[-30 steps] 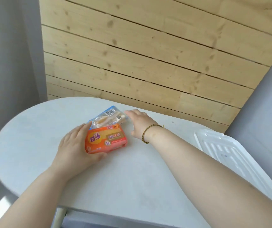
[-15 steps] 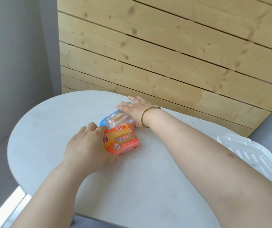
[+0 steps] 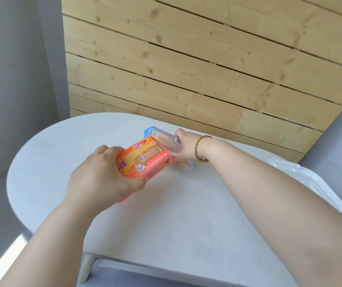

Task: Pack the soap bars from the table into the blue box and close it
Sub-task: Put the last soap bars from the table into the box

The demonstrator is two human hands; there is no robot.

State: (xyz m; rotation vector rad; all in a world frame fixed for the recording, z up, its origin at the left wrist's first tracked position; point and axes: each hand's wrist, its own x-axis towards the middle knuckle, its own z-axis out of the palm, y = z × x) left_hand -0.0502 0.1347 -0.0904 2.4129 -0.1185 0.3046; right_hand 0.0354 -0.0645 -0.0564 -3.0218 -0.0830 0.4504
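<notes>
a grey wall (image 3: 10, 79) is seen at 9 o'clock, with pine planks (image 3: 186, 59) filling the view from 11 to 2 o'clock. below them a pale rounded table (image 3: 176, 214) is spread across the middle. the left hand (image 3: 101, 175), just left of centre, is clenched around the near end of an orange soap (image 3: 145, 160); the pack is raised and tilted, its far end pointing toward 1 o'clock, and whether it is clear of the table cannot be told. just behind it, toward 1 o'clock, a blue-edged clear soap (image 3: 164, 139) is grasped by the right hand (image 3: 186, 146), thumb on top, the pack's near corner overlapped by the orange one. a crinkled end of the clear wrapper is seen under that hand, close to the tabletop. a braided bracelet (image 3: 199, 148) is worn on the right wrist. at 3 o'clock a white ribbed lid (image 3: 302, 179) is partly hidden by the right forearm, at the table's right edge.
</notes>
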